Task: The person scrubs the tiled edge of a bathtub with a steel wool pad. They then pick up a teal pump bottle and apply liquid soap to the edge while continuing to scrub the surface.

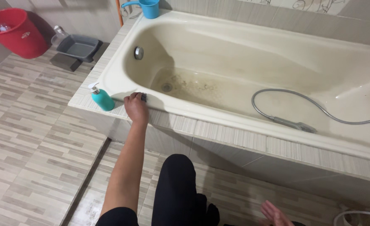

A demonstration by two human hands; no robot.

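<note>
My left hand point(135, 107) reaches forward to the near rim of a cream bathtub point(218, 115) and is closed on a small dark scrub pad point(143, 97) pressed against the rim. A teal pump bottle point(101, 97) stands on the tiled ledge just left of that hand. My right hand point(274, 214) shows at the bottom edge, fingers spread, holding nothing. The tub floor around the drain point(166, 87) is stained brown. A metal shower hose with its head point(296, 124) lies inside the tub on the right.
A red bucket point(16, 32) and a grey tray point(77, 46) sit on the tiled floor at far left. A blue scoop point(149, 8) rests on the tub's far corner. My black-clad knee point(176, 184) is on the floor below the tub's tiled side.
</note>
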